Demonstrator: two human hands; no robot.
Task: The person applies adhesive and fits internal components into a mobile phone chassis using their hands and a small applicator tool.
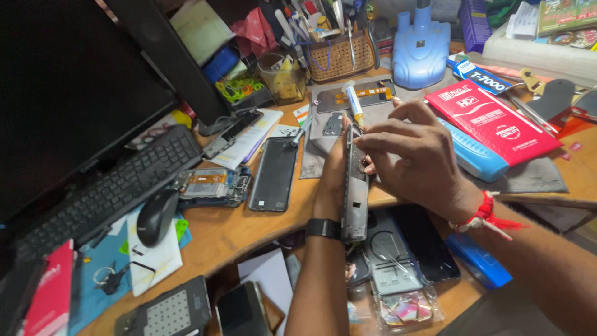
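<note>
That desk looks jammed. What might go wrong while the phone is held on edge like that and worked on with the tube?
The phone frame stands on edge in the left hand; a loose grip might drop it onto the phones below. The right hand works at its top edge by the small tube, so its contents might smear. An elbow could nudge the black phone nearby.

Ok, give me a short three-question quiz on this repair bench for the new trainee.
1. True or false: the left hand holds the phone frame on edge.
2. What is the right hand squeezing along the frame's edge?
A. a screwdriver
B. a glue tube
C. a brush
3. What lies flat on the desk just left of the left hand?

Key:
1. true
2. B
3. A dark phone, lying between the left hand and an opened phone body.
</note>
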